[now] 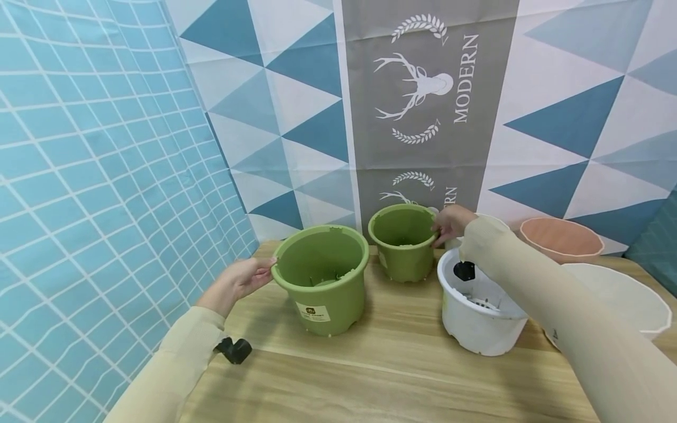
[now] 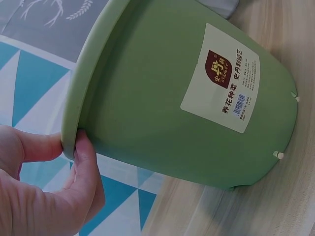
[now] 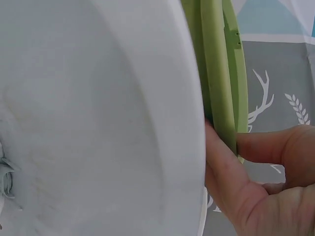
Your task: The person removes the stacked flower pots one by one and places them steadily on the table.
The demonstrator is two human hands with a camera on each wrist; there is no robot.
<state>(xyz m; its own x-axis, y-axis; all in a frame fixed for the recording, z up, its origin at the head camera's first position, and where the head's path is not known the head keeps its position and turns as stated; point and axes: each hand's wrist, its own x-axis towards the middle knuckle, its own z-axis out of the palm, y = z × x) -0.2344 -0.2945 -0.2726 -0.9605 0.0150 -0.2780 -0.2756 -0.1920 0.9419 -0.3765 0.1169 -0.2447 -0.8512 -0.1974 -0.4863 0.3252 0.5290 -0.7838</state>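
My left hand (image 1: 244,278) pinches the left rim of the larger green flowerpot (image 1: 334,302), thumb on the rim and fingers beneath its lip. In the left wrist view, that flowerpot carries a white label (image 2: 224,81) with a dark red logo. Farther back, a smaller green flowerpot (image 1: 404,262) stands against the wall, its right rim pinched by my right hand (image 1: 452,224). The right wrist view has the thumb and fingers on either side of the green rim (image 3: 224,98). A white flowerpot (image 1: 478,329) stands below my right forearm and fills much of that view.
At the right are a terracotta-coloured pot (image 1: 562,238) and a wide cream pot (image 1: 619,294); another white rim (image 1: 492,221) shows behind my right wrist. All stand on a wood-grain table (image 1: 370,376). Blue-tiled cloth (image 1: 106,176) hangs at the left, patterned cloth (image 1: 423,147) behind.
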